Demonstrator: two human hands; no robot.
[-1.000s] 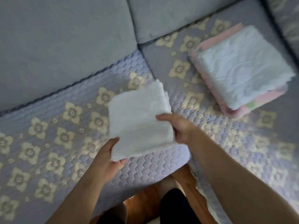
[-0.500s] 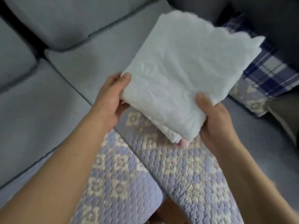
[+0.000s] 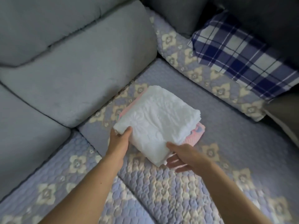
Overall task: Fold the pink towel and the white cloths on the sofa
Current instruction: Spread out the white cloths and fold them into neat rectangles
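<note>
Item 1, white cloths (image 3: 159, 120): folded, stacked on top of the pink towel, in the corner of the sofa seat. You hold the near end of the stack; the far end lies on the towel. How many white layers there are cannot be told; at least 2 edges show at the right side.

Item 2, pink towel (image 3: 193, 136): folded, flat on the quilted cover (image 3: 161, 191), showing only as a strip at the right and a sliver at the far left of the white stack.

Item 3, left hand (image 3: 119, 141): thumb curled over the near left corner of the cloths, fingers under and out of sight.

Item 4, right hand (image 3: 182, 156): thumb on top of the near right edge, fingers spread flat beneath, blurred.

Item 5, surroundings: grey back cushion (image 3: 77, 75) to the left, plaid pillow (image 3: 239, 57) at the far right, well apart from the stack.

Risks, as judged:
- Pull your fingers out fast and the lower white layer may drag with them, opening the fold.
- The white stack sits skewed on the towel; release it so and the near end overhangs and may slump.
- Press on 1 corner only and the top layer can slide toward the right edge.
- The soft, uneven cover may tilt the pile.
</note>
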